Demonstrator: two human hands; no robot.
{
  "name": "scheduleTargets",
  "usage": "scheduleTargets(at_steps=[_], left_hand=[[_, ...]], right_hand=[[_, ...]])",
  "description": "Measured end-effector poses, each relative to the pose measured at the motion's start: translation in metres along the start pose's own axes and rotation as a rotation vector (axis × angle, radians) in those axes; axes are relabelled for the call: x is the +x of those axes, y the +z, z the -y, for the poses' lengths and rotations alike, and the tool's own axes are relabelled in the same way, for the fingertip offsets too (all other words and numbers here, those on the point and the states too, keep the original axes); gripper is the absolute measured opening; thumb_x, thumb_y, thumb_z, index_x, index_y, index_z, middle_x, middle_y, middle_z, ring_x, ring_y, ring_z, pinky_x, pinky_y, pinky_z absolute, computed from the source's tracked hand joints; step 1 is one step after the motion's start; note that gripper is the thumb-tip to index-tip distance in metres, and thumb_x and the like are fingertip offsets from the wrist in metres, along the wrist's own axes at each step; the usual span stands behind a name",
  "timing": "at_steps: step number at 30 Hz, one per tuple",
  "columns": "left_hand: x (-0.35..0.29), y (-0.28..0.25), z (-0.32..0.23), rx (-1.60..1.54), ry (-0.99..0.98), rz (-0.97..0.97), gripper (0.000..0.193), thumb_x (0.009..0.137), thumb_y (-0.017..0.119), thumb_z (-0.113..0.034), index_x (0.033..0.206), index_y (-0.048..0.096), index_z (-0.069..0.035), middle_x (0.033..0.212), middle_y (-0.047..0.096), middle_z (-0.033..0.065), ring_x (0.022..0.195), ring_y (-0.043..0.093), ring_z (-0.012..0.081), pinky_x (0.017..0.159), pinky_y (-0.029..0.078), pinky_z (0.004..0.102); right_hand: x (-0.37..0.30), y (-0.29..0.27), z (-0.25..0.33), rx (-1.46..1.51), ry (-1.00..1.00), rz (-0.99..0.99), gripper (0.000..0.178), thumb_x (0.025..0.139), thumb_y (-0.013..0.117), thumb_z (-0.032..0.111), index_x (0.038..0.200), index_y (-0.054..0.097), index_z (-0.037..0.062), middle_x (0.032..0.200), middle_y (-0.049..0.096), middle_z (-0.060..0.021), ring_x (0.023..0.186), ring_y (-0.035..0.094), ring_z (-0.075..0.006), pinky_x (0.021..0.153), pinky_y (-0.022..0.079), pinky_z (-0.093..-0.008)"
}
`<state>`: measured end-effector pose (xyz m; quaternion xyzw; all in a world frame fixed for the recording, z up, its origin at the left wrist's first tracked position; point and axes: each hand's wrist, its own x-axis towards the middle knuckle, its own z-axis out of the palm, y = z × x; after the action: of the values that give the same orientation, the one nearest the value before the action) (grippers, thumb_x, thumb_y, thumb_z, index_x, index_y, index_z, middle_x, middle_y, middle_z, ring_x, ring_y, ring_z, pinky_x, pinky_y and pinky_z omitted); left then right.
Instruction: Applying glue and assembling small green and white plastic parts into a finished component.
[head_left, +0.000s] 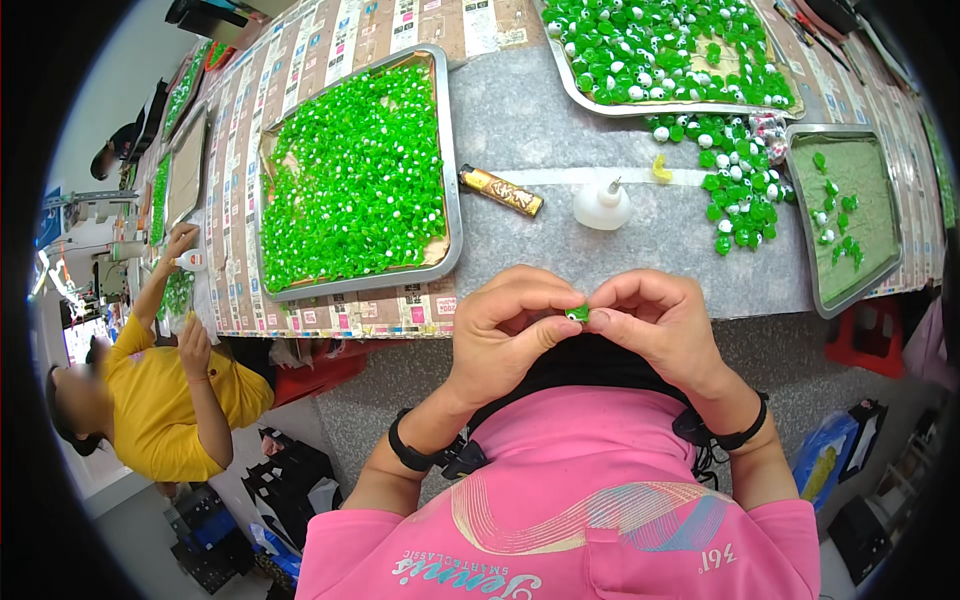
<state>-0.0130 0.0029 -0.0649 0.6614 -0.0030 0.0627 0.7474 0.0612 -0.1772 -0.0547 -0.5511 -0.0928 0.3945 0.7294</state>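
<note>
Just off the table's near edge, my left hand [515, 325] and my right hand [655, 322] meet, thumbs and forefingers pinched on one small green plastic piece [577, 313] with a bit of white on it. Fingertips cover most of the piece. Beyond them, a small white squeeze bottle [602, 207] with a thin nozzle stands upright on the grey felt mat [510, 120]. A yellow and black lighter [500, 190] lies to its left, and a small yellow curved piece [661, 168] to its right.
A metal tray [452, 200] of small green and white pieces stands at left. Another tray [610, 108] holds green pieces with white eye-like balls; more lie loose [740, 190] beside it. A third tray [840, 270] holds several pieces. A co-worker in yellow [180, 400] sits at far left.
</note>
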Motion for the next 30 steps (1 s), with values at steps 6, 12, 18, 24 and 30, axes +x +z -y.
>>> scheduleTargets(at_steps=[6,12,18,24,30], left_hand=[[0.002,0.000,-0.003,0.042,0.022,-0.009,0.018,0.075,0.071,0.002,0.093,0.068,0.000,0.092,0.062,0.0101,0.081,0.062,0.0152,0.069,0.051,0.0239],[0.001,-0.001,-0.004,0.057,0.031,-0.015,0.018,0.075,0.072,0.000,0.092,0.068,0.000,0.089,0.063,0.0098,0.079,0.062,0.0152,0.067,0.050,0.0236],[0.000,0.000,-0.009,0.110,0.055,-0.005,0.017,0.074,0.073,-0.001,0.091,0.068,0.000,0.087,0.063,0.0100,0.076,0.062,0.0144,0.064,0.050,0.0229],[0.001,0.005,-0.012,0.101,0.022,-0.007,0.016,0.074,0.073,0.000,0.089,0.066,0.002,0.086,0.063,0.0110,0.077,0.061,0.0151,0.065,0.049,0.0238],[0.003,0.011,-0.019,0.066,-0.107,-0.020,0.020,0.075,0.072,0.000,0.093,0.064,0.002,0.092,0.059,0.0093,0.083,0.060,0.0147,0.072,0.051,0.0250]], right_hand=[[0.000,-0.001,0.000,0.008,0.012,0.017,0.015,0.084,0.065,0.004,0.097,0.064,-0.0032,0.090,0.065,-0.0045,0.081,0.060,-0.0072,0.071,0.049,-0.0196],[-0.001,0.001,0.003,0.034,0.030,0.036,0.016,0.083,0.067,0.004,0.097,0.064,-0.0030,0.089,0.066,-0.0058,0.080,0.061,-0.0079,0.071,0.050,-0.0201],[0.000,0.000,0.009,0.066,0.098,0.066,0.015,0.082,0.068,0.005,0.094,0.065,-0.0038,0.088,0.068,-0.0093,0.079,0.064,-0.0112,0.072,0.052,-0.0224],[-0.002,-0.003,0.004,0.121,0.115,0.075,0.015,0.083,0.068,0.007,0.093,0.065,-0.0041,0.087,0.068,-0.0115,0.079,0.065,-0.0142,0.073,0.053,-0.0253],[-0.002,-0.004,0.005,0.167,0.122,0.054,0.021,0.085,0.065,0.008,0.101,0.061,-0.0043,0.090,0.066,-0.0117,0.082,0.064,-0.0151,0.074,0.053,-0.0263]])
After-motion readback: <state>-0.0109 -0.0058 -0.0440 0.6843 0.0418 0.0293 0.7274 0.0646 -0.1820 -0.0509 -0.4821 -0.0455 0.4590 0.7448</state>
